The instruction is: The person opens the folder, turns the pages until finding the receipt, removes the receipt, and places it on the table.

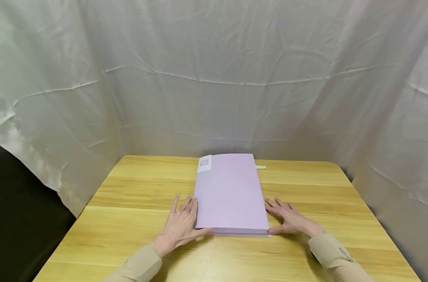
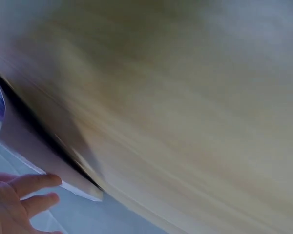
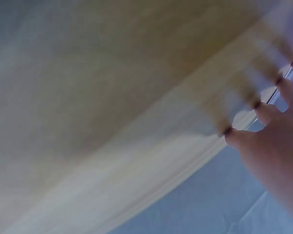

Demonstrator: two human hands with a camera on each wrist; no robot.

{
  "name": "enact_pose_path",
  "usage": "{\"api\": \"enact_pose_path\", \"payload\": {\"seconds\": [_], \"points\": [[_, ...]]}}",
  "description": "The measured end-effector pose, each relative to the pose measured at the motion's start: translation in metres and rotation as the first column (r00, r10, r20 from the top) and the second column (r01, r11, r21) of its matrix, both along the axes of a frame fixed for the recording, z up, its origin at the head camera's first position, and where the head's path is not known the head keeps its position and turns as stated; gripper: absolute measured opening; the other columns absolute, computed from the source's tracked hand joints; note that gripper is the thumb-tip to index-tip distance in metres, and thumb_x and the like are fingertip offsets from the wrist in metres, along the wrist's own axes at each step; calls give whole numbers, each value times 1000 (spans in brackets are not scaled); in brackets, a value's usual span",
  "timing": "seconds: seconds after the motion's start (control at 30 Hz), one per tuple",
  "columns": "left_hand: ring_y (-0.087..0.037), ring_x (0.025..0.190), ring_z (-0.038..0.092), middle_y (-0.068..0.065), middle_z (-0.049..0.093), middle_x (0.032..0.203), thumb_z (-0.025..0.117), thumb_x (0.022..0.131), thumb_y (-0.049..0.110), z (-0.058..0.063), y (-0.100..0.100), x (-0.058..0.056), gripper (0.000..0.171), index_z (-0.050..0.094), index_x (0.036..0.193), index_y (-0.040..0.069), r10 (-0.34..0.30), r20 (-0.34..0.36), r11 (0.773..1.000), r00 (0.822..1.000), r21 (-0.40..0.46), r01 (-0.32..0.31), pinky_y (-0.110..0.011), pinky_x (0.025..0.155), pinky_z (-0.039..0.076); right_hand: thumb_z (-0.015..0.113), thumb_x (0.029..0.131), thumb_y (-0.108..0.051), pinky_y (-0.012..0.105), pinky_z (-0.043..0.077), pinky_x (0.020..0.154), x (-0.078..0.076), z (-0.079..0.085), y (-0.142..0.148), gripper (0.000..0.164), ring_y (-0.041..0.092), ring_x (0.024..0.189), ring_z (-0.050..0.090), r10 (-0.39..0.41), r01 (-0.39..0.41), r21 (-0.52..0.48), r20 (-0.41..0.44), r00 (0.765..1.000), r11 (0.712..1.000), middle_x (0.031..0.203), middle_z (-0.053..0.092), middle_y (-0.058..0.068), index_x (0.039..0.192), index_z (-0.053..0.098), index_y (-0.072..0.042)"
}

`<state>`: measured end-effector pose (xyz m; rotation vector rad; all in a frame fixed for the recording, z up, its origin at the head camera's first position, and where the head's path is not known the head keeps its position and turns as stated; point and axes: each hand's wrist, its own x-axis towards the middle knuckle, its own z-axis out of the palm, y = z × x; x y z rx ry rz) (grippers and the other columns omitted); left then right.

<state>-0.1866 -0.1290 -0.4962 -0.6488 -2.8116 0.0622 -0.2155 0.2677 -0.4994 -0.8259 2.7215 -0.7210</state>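
A thick lilac folder (image 1: 231, 192) lies closed on the wooden table, a white label (image 1: 204, 163) at its far left corner. My left hand (image 1: 180, 226) is at its near left corner, with extended fingers along the left side and the thumb at the front edge. In the left wrist view, the left hand (image 2: 14, 202) appears beside the folder's side (image 2: 44, 156). At the near right, my right hand (image 1: 289, 219) has spread fingers at the right edge and the thumb by the near corner. The right hand's fingertips (image 3: 228, 131) touch the tabletop in the right wrist view.
A pale strip (image 1: 260, 167) sticks out past the folder's far right side. The wooden table (image 1: 136, 192) has rounded far corners. Light grey curtains (image 1: 221, 78) hang behind it and along both sides, and a dark area (image 1: 16, 203) lies off to the left.
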Motion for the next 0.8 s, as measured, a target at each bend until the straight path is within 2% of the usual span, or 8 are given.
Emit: {"api": "enact_pose_path", "payload": {"seconds": [0.17, 0.27, 0.5, 0.63, 0.8], "points": [[-29, 146, 45, -17, 50, 152, 46, 82, 87, 3, 8, 2, 112, 45, 148, -4, 37, 44, 999, 998, 13, -38, -58, 126, 20, 81, 80, -49, 84, 10, 109, 1, 4, -2, 94, 61, 147, 16, -10, 10, 23, 8, 1000, 1000, 162, 27, 28, 150, 43, 0], [-30, 146, 44, -19, 48, 152, 48, 81, 86, 5, 12, 3, 113, 44, 148, -6, 47, 66, 997, 997, 57, -51, -59, 125, 22, 80, 80, -49, 84, 9, 110, 1, 4, -2, 94, 60, 148, 15, -20, 20, 27, 29, 999, 999, 163, 26, 28, 152, 41, -1], [-34, 147, 43, -23, 44, 155, 49, 84, 83, 11, 22, 3, 114, 39, 149, -9, 13, 57, 984, 998, 176, -23, -59, 123, 25, 80, 80, -51, 84, 8, 110, 1, 3, 0, 94, 59, 149, 13, -36, 35, 22, 50, 998, 999, 164, 25, 27, 154, 40, -7], [-36, 147, 42, -25, 41, 156, 52, 85, 80, 17, 25, 2, 112, 36, 150, -10, -6, 57, 968, 998, 250, -9, -59, 124, 25, 80, 80, -49, 85, 7, 109, 0, 2, -1, 94, 60, 149, 12, -41, 40, 14, 60, 997, 999, 163, 25, 28, 154, 41, -8], [-35, 150, 35, -25, 32, 161, 55, 87, 74, 28, 27, 4, 110, 27, 154, -8, -4, 126, 931, 992, 363, -42, -57, 127, 18, 81, 79, -48, 84, 7, 110, 1, 2, -2, 92, 60, 148, 14, -47, 46, 25, 46, 998, 999, 162, 27, 29, 150, 44, -3]]}}
